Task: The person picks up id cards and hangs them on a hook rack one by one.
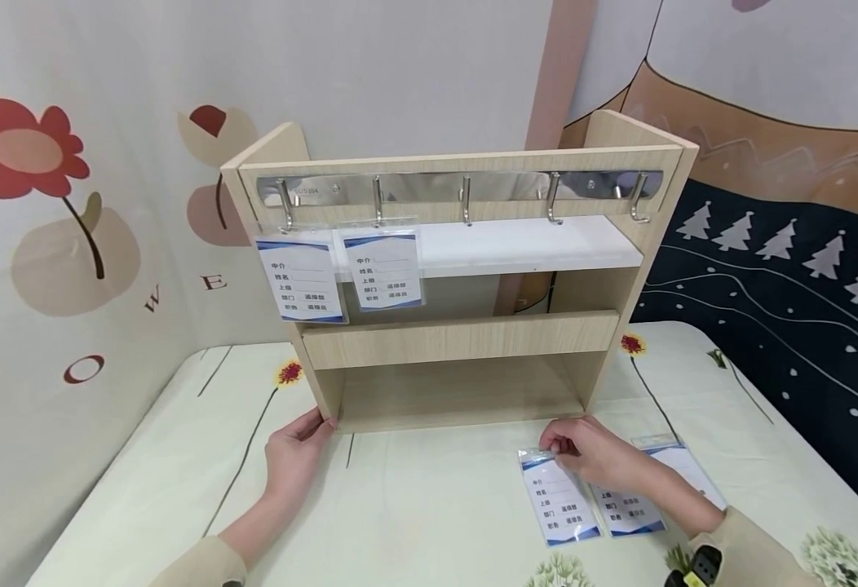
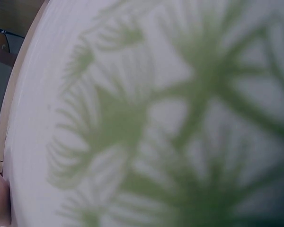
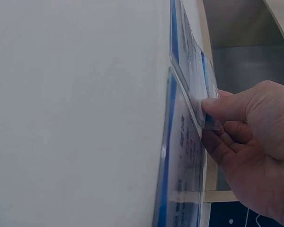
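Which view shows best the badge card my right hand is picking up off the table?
The head view: the badge card lies whole on the table, its top edge pinched by the right hand, two more cards beside it. The right wrist view shows it only edge-on against the fingertips. The left wrist view shows only blurred tablecloth.

Both forearms came bare out of loose beige sleeves; left sleeve point(image 1: 201, 567) ended in a soft rounded cuff, right sleeve point(image 1: 755, 550) the same cloth and cut. A black device point(image 1: 696, 568) with a yellow mark sat strapped just by the right cuff. Left hand point(image 1: 295, 452) and right hand point(image 1: 596, 451) were bare: no gloves, no rings seen. Nails short, unpainted in the right wrist view.
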Available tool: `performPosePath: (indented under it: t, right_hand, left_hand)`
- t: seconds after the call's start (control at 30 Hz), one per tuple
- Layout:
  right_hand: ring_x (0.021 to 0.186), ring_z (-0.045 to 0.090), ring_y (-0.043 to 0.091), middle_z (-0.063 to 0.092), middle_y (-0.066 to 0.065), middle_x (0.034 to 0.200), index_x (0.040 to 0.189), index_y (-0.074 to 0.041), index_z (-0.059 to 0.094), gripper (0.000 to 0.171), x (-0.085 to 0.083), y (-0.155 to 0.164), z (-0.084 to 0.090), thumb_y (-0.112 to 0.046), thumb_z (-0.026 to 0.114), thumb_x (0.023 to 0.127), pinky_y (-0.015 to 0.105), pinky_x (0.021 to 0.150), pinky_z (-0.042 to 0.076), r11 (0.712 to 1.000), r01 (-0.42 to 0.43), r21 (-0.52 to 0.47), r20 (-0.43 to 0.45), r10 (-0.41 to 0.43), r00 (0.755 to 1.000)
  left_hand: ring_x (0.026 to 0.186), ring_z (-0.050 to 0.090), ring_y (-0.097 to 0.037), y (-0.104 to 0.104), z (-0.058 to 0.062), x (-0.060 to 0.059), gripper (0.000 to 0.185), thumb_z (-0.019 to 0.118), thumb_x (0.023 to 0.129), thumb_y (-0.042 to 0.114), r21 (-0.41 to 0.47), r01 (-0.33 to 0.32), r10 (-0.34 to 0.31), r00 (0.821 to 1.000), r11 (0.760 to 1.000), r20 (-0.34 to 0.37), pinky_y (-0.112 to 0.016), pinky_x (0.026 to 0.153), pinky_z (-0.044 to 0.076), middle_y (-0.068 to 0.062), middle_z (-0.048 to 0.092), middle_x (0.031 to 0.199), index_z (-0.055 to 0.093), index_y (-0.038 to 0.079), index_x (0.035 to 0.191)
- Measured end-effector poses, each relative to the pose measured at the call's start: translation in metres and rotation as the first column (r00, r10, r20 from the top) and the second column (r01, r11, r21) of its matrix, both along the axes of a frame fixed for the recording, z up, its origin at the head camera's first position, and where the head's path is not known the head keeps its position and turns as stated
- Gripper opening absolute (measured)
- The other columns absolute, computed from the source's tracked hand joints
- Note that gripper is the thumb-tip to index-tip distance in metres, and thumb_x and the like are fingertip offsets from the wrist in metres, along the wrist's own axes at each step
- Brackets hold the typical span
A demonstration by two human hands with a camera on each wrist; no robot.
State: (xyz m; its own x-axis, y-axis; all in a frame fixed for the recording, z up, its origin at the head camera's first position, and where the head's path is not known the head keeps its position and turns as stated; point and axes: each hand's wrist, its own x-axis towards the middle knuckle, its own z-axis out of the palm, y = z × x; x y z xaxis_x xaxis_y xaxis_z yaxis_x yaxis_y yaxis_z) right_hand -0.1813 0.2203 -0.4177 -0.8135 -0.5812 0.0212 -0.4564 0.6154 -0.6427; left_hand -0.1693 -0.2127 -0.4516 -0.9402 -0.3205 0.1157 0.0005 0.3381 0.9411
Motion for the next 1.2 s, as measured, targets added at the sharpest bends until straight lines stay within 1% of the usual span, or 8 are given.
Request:
performPosePath:
  t: [0.1,0.37,0.53,0.63,0.73,0.87,0.97,1.2]
  right_hand:
    - [0.082,0.052,0.008,0.061,-0.004,0.087,0.101,-0.011,0.070,0.024,0.0003,-0.0010,0.0006,0.010,0.067,0.091,0.025,0.070,0.048,1.000,0.010,0.008,-0.002,-0.010,1.000]
    - [0.082,0.054,0.007,0.062,-0.010,0.090,0.104,-0.010,0.074,0.025,-0.0016,-0.0012,-0.0004,0.010,0.070,0.088,0.024,0.071,0.051,1.000,0.015,0.027,-0.030,-0.014,0.999]
    - [0.081,0.055,0.007,0.065,-0.011,0.091,0.103,-0.011,0.076,0.025,-0.0030,-0.0004,0.0004,0.008,0.072,0.087,0.024,0.071,0.052,0.999,0.031,0.025,-0.036,-0.030,0.999]
    - [0.081,0.056,0.006,0.067,-0.011,0.091,0.102,-0.011,0.076,0.025,-0.0029,0.0000,0.0006,0.008,0.073,0.086,0.025,0.072,0.052,0.999,0.048,0.019,-0.037,-0.047,0.998]
    - [0.081,0.057,0.007,0.067,-0.010,0.091,0.102,-0.010,0.077,0.025,-0.0026,0.0002,0.0007,0.008,0.074,0.085,0.025,0.072,0.053,0.998,0.067,0.013,-0.036,-0.067,0.997]
    - [0.081,0.058,0.007,0.068,-0.010,0.091,0.102,-0.008,0.077,0.024,-0.0022,0.0001,0.0005,0.009,0.074,0.085,0.025,0.072,0.054,0.996,0.084,0.006,-0.034,-0.083,0.996]
    - [0.082,0.059,0.007,0.068,-0.009,0.091,0.103,-0.007,0.076,0.025,-0.0019,-0.0005,0.0003,0.009,0.074,0.085,0.025,0.073,0.054,0.996,0.092,0.003,-0.033,-0.091,0.995]
    - [0.083,0.059,0.008,0.068,-0.008,0.092,0.102,-0.007,0.076,0.025,-0.0020,-0.0035,0.0006,0.010,0.075,0.084,0.025,0.073,0.054,0.995,0.102,-0.005,-0.050,-0.102,0.994]
  left_hand:
    - [0.109,0.066,-0.015,-0.0003,0.0003,-0.0002,0.037,0.068,0.097,0.004,-0.006,0.002,-0.002,1.000,1.000,0.002,-0.008,0.077,0.052,-0.023,0.066,0.127,0.064,-0.006,0.133]
    - [0.116,0.065,-0.028,-0.0003,0.0004,-0.0003,0.038,0.068,0.098,0.004,-0.006,0.005,-0.005,1.000,1.000,0.007,-0.007,0.077,0.051,-0.023,0.066,0.128,0.063,-0.007,0.133]
    - [0.117,0.064,-0.031,-0.0007,-0.0001,-0.0008,0.038,0.068,0.098,0.004,-0.013,0.007,-0.007,1.000,1.000,0.004,-0.006,0.076,0.050,-0.023,0.065,0.128,0.063,-0.007,0.134]
    - [0.114,0.066,-0.024,-0.0005,-0.0002,-0.0008,0.037,0.068,0.098,0.004,-0.012,0.003,-0.003,1.000,1.000,0.002,-0.006,0.077,0.051,-0.023,0.066,0.127,0.064,-0.006,0.133]
    - [0.104,0.067,-0.008,-0.0001,-0.0004,-0.0004,0.036,0.068,0.097,0.004,0.002,0.004,-0.004,1.000,1.000,-0.008,-0.007,0.077,0.051,-0.024,0.066,0.127,0.065,-0.007,0.132]
    - [0.090,0.062,0.012,0.0003,-0.0001,0.0004,0.035,0.068,0.098,0.003,0.020,0.009,-0.009,1.000,1.000,-0.018,-0.007,0.077,0.051,-0.025,0.066,0.126,0.065,-0.008,0.130]
    - [0.088,0.060,0.016,0.0002,0.0005,0.0013,0.035,0.068,0.098,0.004,0.018,0.009,-0.009,1.000,1.000,-0.017,-0.006,0.077,0.050,-0.024,0.066,0.126,0.065,-0.007,0.130]
    - [0.092,0.061,0.010,-0.0006,0.0001,0.0012,0.035,0.068,0.098,0.005,0.015,0.008,-0.007,1.000,1.000,-0.007,-0.007,0.078,0.051,-0.023,0.066,0.127,0.065,-0.006,0.131]
